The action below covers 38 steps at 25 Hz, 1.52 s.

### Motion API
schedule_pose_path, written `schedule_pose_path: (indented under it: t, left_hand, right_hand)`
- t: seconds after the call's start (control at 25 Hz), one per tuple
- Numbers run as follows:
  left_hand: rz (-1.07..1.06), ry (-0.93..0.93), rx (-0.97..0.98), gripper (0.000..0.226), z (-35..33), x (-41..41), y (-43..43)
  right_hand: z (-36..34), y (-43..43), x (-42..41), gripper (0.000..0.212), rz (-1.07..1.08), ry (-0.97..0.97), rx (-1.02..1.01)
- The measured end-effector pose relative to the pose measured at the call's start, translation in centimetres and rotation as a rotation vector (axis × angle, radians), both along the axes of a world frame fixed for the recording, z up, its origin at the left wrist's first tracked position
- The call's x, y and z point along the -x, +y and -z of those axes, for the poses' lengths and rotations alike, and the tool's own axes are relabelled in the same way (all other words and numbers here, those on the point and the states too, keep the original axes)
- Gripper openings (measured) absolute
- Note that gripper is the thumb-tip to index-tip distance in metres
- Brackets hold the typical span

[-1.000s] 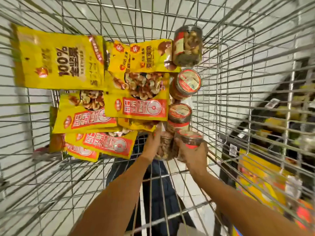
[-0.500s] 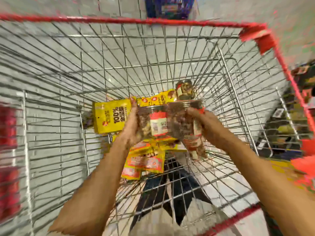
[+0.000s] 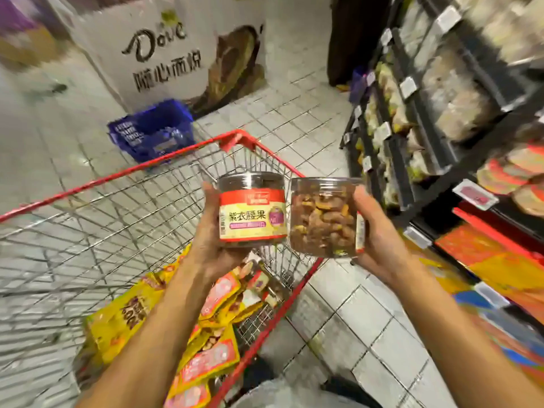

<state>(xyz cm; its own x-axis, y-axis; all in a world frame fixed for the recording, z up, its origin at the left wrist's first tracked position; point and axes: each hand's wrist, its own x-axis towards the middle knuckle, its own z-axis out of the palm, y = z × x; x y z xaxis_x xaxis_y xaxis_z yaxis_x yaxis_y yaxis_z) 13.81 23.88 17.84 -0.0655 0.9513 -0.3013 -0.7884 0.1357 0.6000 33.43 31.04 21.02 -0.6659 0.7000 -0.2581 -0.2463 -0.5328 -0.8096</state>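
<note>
My left hand (image 3: pixel 212 245) grips a clear round jar of nuts with a red and cream label (image 3: pixel 252 212), held upright with the label facing me. Beside it on the right, my right hand (image 3: pixel 379 245) grips a second clear jar of nuts (image 3: pixel 323 217), its bare side turned toward me. The two jars almost touch, raised above the right front corner of a wire shopping cart with a red rim (image 3: pixel 164 161). Down in the cart lie several yellow nut packets (image 3: pixel 212 346).
Store shelves (image 3: pixel 426 119) packed with bagged goods run along the right side. A blue basket (image 3: pixel 153 132) sits on the tiled floor ahead, in front of a large white display stand (image 3: pixel 176 48). A dark pillar (image 3: pixel 353 39) stands farther back.
Both hands lifted the two jars out of the cart bottom up to chest height. The view swung up from inside the cart to the aisle and shelves.
</note>
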Motion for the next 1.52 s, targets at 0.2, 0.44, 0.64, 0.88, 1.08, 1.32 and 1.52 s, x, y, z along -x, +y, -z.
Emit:
schedule_pose_path:
  t: [0.2, 0.44, 0.64, 0.88, 1.08, 1.32, 1.52]
  left_hand:
    - [0.182, -0.014, 0.007, 0.074, -2.3, -15.1, 6.2]
    - [0.336, -0.078, 0.063, 0.085, -0.2, -31.0, 9.5]
    - [0.512, -0.013, 0.071, 0.064, 0.5, -39.3, 11.1]
    - [0.81, 0.132, 0.143, 0.094, 0.5, -47.7, 14.9]
    - [0.879, 0.156, 0.058, 0.065, 0.4, -54.1, 17.0]
    - [0.981, 0.195, -0.015, 0.06, 0.6, -59.1, 18.1]
    - [0.763, 0.34, -0.047, 0.048, 2.4, -65.4, 18.1]
  right_hand:
    - [-2.8, 0.4, -15.8, 0.041, 0.29, 0.042, -0.105]
    - [-1.6, -0.4, -33.1, 0.042, 0.54, -0.032, -0.054]
    - [0.1, -1.4, -40.1, 0.064, 0.756, -0.023, 0.022]
    - [1.5, -2.0, -45.8, 0.046, 1.059, 0.012, 0.042]
    - [2.0, -2.3, -50.1, 0.051, 1.214, 0.024, 0.048]
    - [1.7, -1.9, -55.2, 0.04, 1.184, 0.068, -0.009]
    - [2.4, 0.9, -61.9, 0.049, 1.035, -0.072, 0.008]
